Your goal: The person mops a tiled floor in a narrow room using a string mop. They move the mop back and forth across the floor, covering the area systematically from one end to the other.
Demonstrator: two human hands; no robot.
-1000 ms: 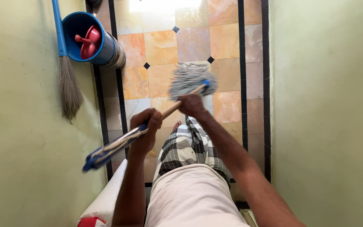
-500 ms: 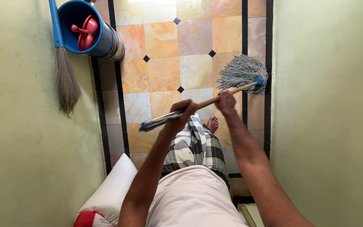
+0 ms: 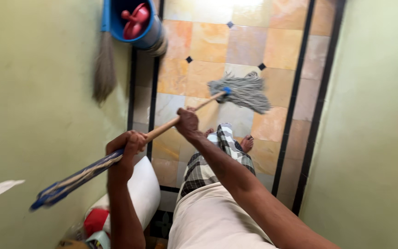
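I hold a mop with a wooden handle (image 3: 164, 128) in both hands. My left hand (image 3: 124, 146) grips the handle near its blue-wrapped upper end, which sticks out to the lower left. My right hand (image 3: 187, 123) grips it further down, towards the head. The grey string mop head (image 3: 242, 91) lies on the orange and beige tiled floor (image 3: 213, 44), ahead of my bare feet, with its strands trailing to the right.
Pale green walls close in on both sides of a narrow corridor. A blue bucket (image 3: 132, 20) with a red cup inside stands at the upper left, a broom (image 3: 103, 69) beside it. A white sack (image 3: 139, 189) lies by the left wall.
The mop head has swung from the right edge of the floor back to the middle. The handle's upper end has dropped to the lower left, and the view has tilted.
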